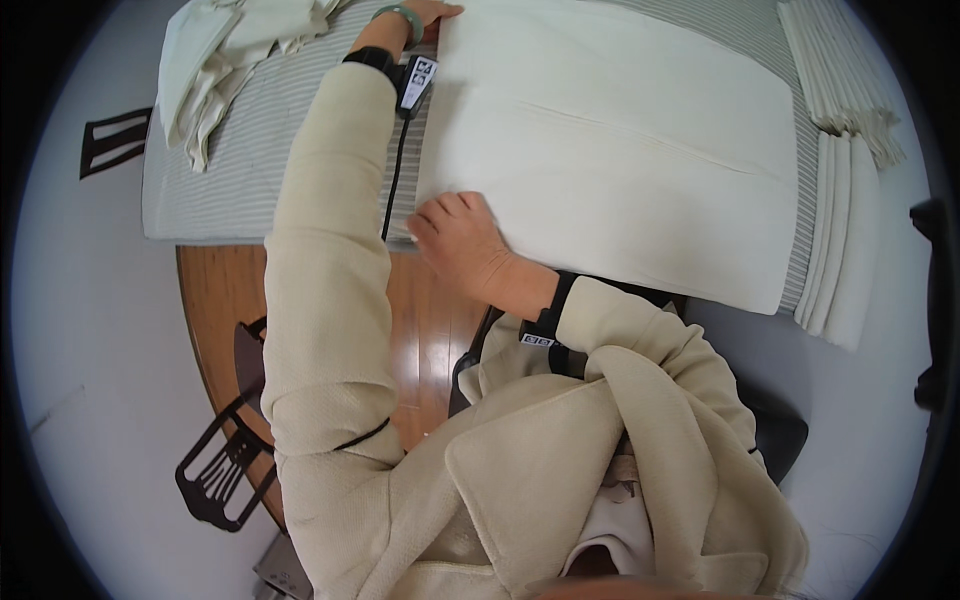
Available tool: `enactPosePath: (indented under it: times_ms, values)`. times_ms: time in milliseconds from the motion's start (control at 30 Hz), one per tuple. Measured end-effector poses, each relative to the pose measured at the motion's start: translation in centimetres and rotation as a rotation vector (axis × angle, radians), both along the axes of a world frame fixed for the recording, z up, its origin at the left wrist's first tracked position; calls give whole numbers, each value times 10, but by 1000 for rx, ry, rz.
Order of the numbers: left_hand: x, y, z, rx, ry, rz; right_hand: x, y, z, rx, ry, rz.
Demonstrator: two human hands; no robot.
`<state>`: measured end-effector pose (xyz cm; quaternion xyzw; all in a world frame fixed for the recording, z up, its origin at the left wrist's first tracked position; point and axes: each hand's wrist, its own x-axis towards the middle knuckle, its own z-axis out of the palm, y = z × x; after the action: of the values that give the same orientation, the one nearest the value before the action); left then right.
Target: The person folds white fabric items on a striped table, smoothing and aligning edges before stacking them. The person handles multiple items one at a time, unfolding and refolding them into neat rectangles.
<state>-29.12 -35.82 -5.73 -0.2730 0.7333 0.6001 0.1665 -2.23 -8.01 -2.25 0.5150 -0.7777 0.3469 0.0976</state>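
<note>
A large cream cloth (620,140) lies flat on a grey striped cover (260,160) over a round wooden table (215,300). My left hand (430,12) reaches far out to the cloth's far left corner and rests on it, a green bangle and a black wrist device on that arm. My right hand (465,245) lies palm down on the cloth's near left corner, fingers together. Whether either hand pinches the cloth is hidden.
A crumpled pile of cream cloths (225,50) sits at the far left of the cover. A stack of folded cream cloths (845,170) lies along the right side. Dark chairs (225,470) stand by the table's left edge and at the far right (935,300).
</note>
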Motion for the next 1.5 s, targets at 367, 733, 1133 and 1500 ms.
enactPosePath:
  times_ms: [367,733,1133,1500]
  values:
    - [6,3,4,-124,22,-108,-5,-2,2,80,21,29]
    - [7,9,19,111,6,40,-8,-5,4,136,-46,1]
    - [-5,3,33,-38,-68,13,-15,29,39,17,-238,86]
    - [-41,44,118,52,240,-3,-42,129,122,-117,-658,79]
